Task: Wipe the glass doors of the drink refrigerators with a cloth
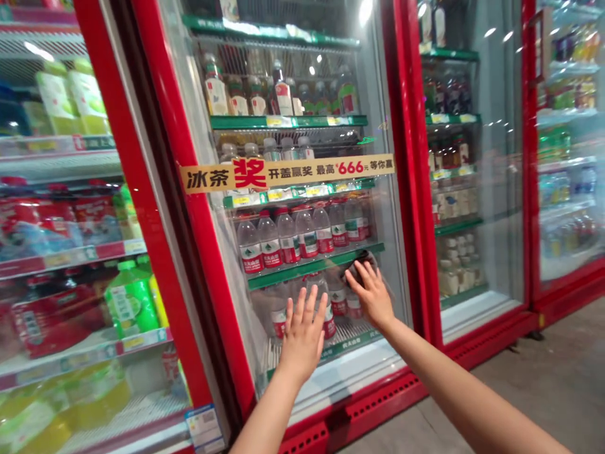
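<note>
A red-framed glass fridge door (385, 277) fills the middle of the head view, with a yellow printed strip (293, 171) across it. Low on the glass, my left hand (303, 334) lies flat with its fingers spread, holding nothing. My right hand (371, 291) is up and to the right of it, pressing a dark cloth (363, 257) against the glass under its fingers. Behind the glass, red-capped water bottles (269, 243) stand on a green-edged shelf (307, 268), with more bottles on the shelves above and below.
At the left is a shelf unit with green drink packs (130, 299) and red packs (57, 309). More red-framed fridges (529, 189) stand to the right. Grey floor (562, 353) shows at the lower right.
</note>
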{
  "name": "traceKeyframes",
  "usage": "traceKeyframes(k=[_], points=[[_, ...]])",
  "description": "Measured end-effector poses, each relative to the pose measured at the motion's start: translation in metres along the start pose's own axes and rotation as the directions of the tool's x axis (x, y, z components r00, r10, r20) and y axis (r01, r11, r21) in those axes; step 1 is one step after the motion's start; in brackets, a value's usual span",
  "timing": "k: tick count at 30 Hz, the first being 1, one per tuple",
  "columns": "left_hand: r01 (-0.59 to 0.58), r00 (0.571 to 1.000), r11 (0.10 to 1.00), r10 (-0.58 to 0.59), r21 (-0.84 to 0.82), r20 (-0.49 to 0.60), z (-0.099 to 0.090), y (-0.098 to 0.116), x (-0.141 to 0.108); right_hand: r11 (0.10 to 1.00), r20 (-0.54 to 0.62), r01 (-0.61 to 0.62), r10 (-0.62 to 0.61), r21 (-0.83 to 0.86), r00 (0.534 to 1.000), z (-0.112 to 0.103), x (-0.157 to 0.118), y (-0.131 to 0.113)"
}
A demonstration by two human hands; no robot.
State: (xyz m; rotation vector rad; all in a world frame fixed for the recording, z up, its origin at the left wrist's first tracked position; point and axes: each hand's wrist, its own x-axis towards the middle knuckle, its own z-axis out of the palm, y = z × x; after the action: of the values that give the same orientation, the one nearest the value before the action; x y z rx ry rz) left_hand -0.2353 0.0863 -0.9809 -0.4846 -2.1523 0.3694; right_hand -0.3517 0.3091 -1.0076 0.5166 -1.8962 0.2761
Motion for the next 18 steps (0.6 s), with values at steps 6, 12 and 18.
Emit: traceKeyframes(k=[6, 12, 18], points=[[-0.101, 0.995, 0.995, 0.101, -0.015, -0.023, 0.021, 0.03, 0.069, 1.0, 0.034, -0.004, 0.004, 0.021, 0.999, -0.009, 0.045, 0.048], [-0.128, 0.991, 0.992, 0.129, 0.01, -0.042, 0.037, 0.052, 0.117, 0.954, -0.024, -0.295, 0.294, -0.048, 0.955, 0.006, -0.014, 0.09], [-0.151, 0.988, 0.988, 0.152, 0.024, -0.037, 0.038, 0.054, 0.172, 0.998, -0.011, -0.046, 0.045, -0.045, 0.999, -0.032, 0.003, 0.12]])
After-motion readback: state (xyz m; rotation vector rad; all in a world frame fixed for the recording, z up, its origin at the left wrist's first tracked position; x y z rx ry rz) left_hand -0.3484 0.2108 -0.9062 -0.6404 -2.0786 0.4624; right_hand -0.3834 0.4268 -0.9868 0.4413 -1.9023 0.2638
